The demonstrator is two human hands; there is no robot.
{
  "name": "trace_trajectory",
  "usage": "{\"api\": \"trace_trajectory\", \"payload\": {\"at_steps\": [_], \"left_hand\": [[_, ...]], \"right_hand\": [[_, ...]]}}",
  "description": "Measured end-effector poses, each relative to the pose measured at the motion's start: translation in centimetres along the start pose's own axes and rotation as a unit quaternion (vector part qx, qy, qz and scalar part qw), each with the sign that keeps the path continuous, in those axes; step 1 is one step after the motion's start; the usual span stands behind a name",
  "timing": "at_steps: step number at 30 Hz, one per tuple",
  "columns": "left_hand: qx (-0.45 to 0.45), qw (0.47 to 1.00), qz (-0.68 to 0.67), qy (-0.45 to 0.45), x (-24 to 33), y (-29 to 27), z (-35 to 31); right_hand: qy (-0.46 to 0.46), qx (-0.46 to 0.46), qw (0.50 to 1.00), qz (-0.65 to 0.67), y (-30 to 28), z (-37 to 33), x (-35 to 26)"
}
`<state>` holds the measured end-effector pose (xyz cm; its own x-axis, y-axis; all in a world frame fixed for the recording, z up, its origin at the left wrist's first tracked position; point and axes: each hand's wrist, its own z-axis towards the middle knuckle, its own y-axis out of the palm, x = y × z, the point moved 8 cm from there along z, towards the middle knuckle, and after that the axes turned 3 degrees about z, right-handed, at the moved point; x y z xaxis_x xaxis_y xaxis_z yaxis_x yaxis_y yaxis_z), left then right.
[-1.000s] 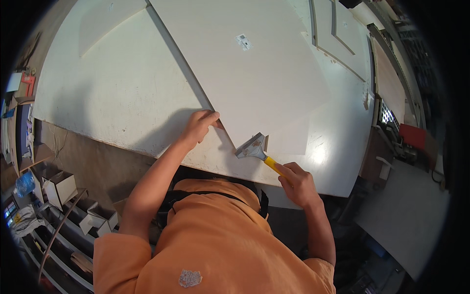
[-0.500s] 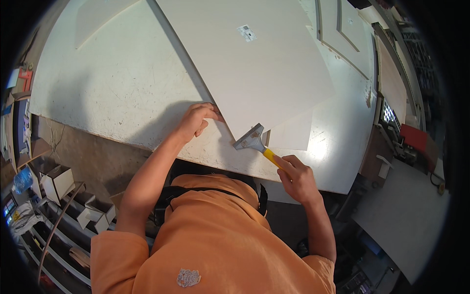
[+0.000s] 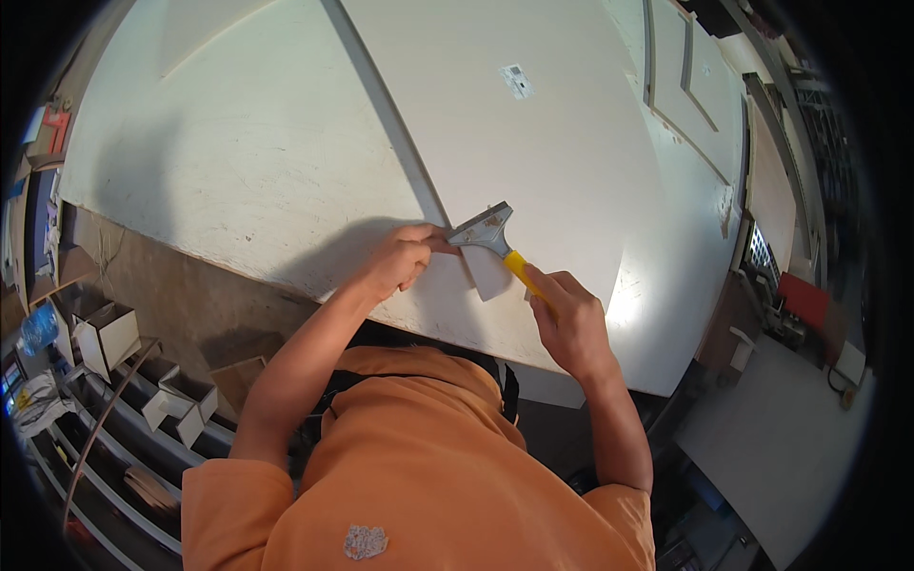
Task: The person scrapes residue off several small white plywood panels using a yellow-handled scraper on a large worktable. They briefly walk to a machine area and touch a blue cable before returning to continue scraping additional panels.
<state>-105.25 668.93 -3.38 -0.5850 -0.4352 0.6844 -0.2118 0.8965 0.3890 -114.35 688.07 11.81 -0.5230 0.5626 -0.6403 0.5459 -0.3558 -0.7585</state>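
A large pale board (image 3: 562, 152) with a small printed label lies flat on the white worktable (image 3: 238, 171). My right hand (image 3: 575, 325) is wrapped round the yellow handle of a wide-bladed scraper (image 3: 487, 230). Its grey metal head is at the board's left edge, a little above the near corner, with the blade tilted up to the right. At that same edge my left hand (image 3: 400, 262) has its fingers bent, the fingertips on the board's side right beside the blade. The head of the scraper partly hides those fingertips.
More pale panels (image 3: 678, 90) lie at the table's far right, and another panel (image 3: 205, 29) at the far left. A red object (image 3: 803, 302) stands off to the right. Open white boxes (image 3: 105, 333) and a blue bottle (image 3: 39, 329) sit lower left.
The scraper has moved up along the board's left edge, from the corner toward my left hand. In view, the board and my left hand have shifted right and slightly down.
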Motion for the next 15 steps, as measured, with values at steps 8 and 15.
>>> {"api": "trace_trajectory", "payload": {"at_steps": [8,15], "left_hand": [[-0.022,0.999,0.001,-0.024,0.4,-0.1,0.2],[-0.08,0.996,-0.005,0.044,3.3,-0.8,2.0]], "right_hand": [[0.047,-0.007,0.999,0.007,0.8,6.6,-2.5],[0.061,0.002,0.998,-0.001,1.4,14.2,-4.7]]}}
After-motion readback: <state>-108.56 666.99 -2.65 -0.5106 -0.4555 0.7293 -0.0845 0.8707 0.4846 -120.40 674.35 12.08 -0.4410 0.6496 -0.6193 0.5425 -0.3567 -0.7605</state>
